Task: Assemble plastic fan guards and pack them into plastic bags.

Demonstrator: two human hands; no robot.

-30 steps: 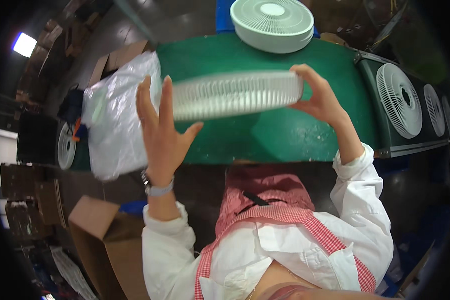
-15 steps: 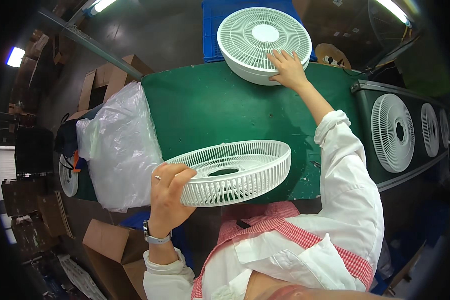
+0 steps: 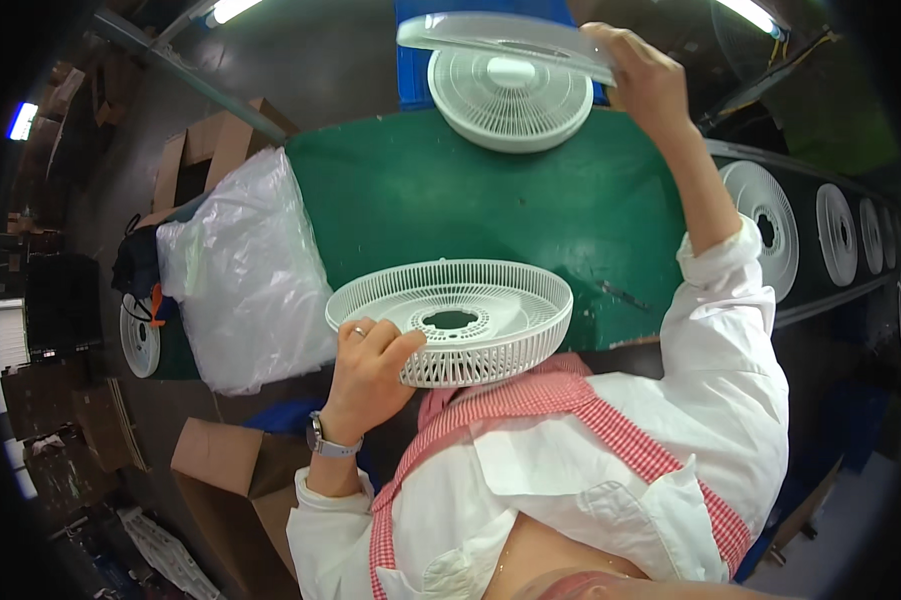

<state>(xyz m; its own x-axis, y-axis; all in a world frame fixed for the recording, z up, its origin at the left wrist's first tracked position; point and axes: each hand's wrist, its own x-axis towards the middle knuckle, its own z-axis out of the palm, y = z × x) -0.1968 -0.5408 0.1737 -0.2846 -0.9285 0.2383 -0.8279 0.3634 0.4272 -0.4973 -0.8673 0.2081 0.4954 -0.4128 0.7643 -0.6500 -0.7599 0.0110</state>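
Observation:
My left hand (image 3: 372, 378) grips the near left rim of a white fan grille (image 3: 515, 352), deep-walled with a hole in its middle. That grille is tilted over the near edge of the green table (image 3: 410, 200). At the far side, my right hand (image 3: 648, 88) holds the right edge of a second white fan grille (image 3: 490, 34), raised and seen nearly edge-on. Beneath it, another round white fan grille (image 3: 515, 128) with a solid centre disc rests at the table's far edge, partly hidden by the raised one.
A blue crate (image 3: 413, 85) stands beyond the far edge. Clear plastic bags (image 3: 255, 290) lie on the left. On the right, a conveyor-like strip carries several white grilles (image 3: 765, 225). A small dark tool (image 3: 623, 294) lies near the right arm. An open carton (image 3: 220, 460) sits lower left.
My right hand has closed on the top grille and lifted it off the one below. The grille in my left hand has tipped, showing more of its inside.

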